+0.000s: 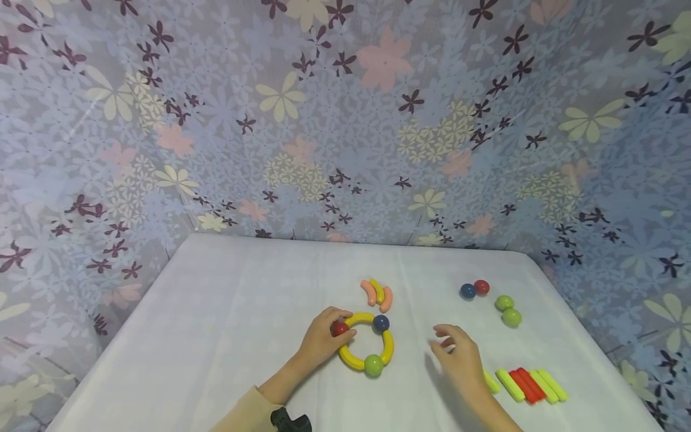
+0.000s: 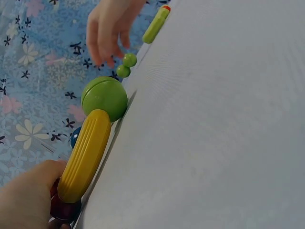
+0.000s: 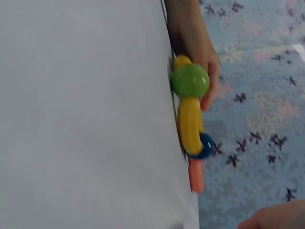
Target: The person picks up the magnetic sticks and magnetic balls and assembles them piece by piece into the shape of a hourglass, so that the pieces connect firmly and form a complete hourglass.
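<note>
On the white table (image 1: 243, 288), near the middle, one ring (image 1: 352, 360) of three yellow curved pieces, with a red ball (image 1: 340, 329), a blue ball (image 1: 381, 324) and a green ball (image 1: 373, 365) set between their ends. Red ball pinched between thumb and fingers of the left hand (image 1: 321, 338). Right hand (image 1: 459, 360) without any object, with fingers loosely bent, to the right of the ring and well apart from it. By judgement, joining of the loop mostly or fully done; impossible to tell whether each joint is tight. Left unused so far: two orange curved pieces (image 1: 386, 299) with one loose yellow piece (image 1: 376, 291) between them, just beyond the ring; farther to the right, a loose blue ball (image 1: 468, 291), a loose red ball (image 1: 481, 288) and two loose green balls (image 1: 511, 317); nearer to the right hand, yellow-green sticks (image 1: 510, 385) and red sticks (image 1: 527, 385). About edges: right table edge not far beyond the green balls and sticks, far edge along the flowered curtain (image 1: 335, 150). Wide room for moving on the left side; tighter just beyond the ring, because of the curved pieces there.
</note>
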Motion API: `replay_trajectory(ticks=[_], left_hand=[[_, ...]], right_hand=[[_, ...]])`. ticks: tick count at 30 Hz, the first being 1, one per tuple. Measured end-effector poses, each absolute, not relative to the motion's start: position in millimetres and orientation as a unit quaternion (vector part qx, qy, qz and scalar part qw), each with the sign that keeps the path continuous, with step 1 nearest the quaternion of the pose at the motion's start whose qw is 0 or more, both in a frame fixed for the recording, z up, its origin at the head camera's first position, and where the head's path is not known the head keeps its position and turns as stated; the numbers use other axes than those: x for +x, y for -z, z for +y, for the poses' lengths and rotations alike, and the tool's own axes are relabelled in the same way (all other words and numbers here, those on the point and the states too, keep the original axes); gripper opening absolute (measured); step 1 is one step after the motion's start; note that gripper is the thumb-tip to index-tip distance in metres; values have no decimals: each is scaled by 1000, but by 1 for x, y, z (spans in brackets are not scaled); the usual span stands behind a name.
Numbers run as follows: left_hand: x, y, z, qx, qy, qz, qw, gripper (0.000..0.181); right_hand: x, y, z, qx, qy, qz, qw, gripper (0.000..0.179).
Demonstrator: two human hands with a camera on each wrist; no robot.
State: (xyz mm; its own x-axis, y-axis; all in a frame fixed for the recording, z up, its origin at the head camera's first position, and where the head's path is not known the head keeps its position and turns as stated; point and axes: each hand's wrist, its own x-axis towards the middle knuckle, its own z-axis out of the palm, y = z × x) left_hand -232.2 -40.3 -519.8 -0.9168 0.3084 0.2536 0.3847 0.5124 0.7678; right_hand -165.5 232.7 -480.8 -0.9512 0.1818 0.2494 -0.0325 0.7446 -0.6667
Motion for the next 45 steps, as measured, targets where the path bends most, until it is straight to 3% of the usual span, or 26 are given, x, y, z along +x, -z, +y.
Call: replay_trajectory(ticks=[7, 15, 19, 26, 36, 45], left_hand=[[-233, 522, -43, -209, 442, -871, 41, 39], [-235, 522, -45, -234, 424, -874, 46, 39], [-235, 523, -46, -233, 426, -873, 44, 38], [-233, 521, -46, -226, 437, -870, 37, 37], [-236, 523, -45, -224, 427, -875, 42, 38], [-234, 520, -41, -201, 415, -886, 50, 38]], right_hand=[[-141, 472, 277, -65, -319, -934, 145, 36], [-134, 473, 300, -115, -316, -941, 31, 46], [-136, 480, 299, -125, -304, -944, 8, 46], [-136, 482, 293, -107, -315, -942, 41, 45], [-164, 468, 258, -72, -429, -886, 158, 40], [-198, 465, 223, -82, -532, -831, 139, 40]])
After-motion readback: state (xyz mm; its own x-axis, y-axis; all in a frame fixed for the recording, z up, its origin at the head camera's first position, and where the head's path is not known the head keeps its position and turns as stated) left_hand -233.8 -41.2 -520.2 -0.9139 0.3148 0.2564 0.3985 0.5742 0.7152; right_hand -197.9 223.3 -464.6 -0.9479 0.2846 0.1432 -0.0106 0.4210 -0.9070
